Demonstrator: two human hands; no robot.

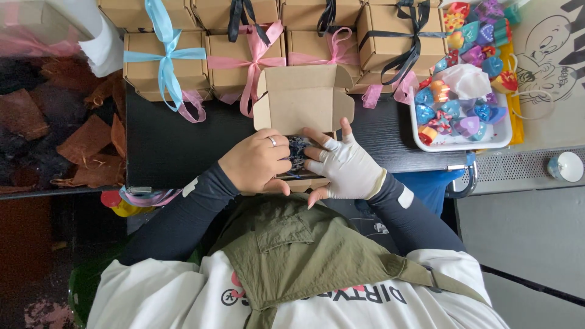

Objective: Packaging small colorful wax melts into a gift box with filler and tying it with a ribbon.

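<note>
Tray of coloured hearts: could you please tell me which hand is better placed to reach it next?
Probably the right hand: it is nearer the tray, with fingers spread, while the left hand curls around the dark blue piece.

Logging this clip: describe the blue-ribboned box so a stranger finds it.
On the black table, brown boxes stand in rows beyond the open box. The leftmost in the near row alone has a light blue ribbon; neighbours have pink or black.
</note>
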